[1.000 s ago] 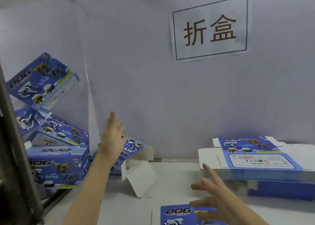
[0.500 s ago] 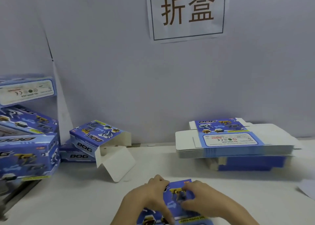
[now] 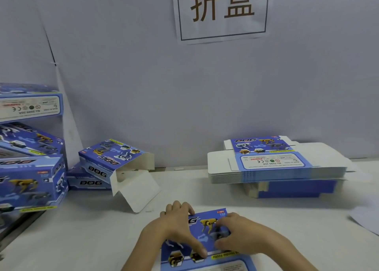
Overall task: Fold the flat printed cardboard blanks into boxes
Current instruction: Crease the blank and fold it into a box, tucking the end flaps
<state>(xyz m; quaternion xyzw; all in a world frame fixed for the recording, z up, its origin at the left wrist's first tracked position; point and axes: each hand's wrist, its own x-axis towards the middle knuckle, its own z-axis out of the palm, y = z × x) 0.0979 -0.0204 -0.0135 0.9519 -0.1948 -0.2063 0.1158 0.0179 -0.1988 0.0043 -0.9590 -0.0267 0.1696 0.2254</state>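
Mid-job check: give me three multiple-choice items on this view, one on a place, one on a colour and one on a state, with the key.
1. Where does the stack of flat blanks lie?
A. On the table at the right, by the wall
B. At the far left of the table
C. On the floor

2. What is the main colour of the blank under the left hand and right hand?
A. Red
B. Blue
C. Green

3. How is the end flap of the leaning box?
A. Tucked shut
B. Torn off
C. Hanging open

Key: 1 A, the stack sits right of centre against the wall; 2 B, its printed face is blue; 3 C, the flap hangs out with its white inside showing.
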